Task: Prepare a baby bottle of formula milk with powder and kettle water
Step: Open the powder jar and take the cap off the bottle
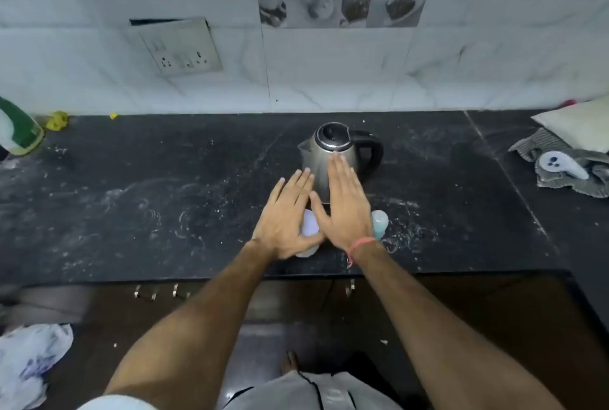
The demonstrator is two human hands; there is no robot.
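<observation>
A steel kettle (324,154) with a black lid and handle stands on the black counter (164,195), spout to the left. My left hand (285,218) and my right hand (344,205) are held flat, fingers straight, side by side in front of it, holding nothing. Under my left hand shows part of a white container (309,226). A pale blue-green baby bottle (380,221) peeks out to the right of my right wrist. Both are mostly hidden.
A socket plate (181,48) hangs on the tiled wall. A green and white pack (18,127) stands at the far left. A striped cloth (560,162) with a white tool (560,164) lies at the right. White powder smears streak the counter.
</observation>
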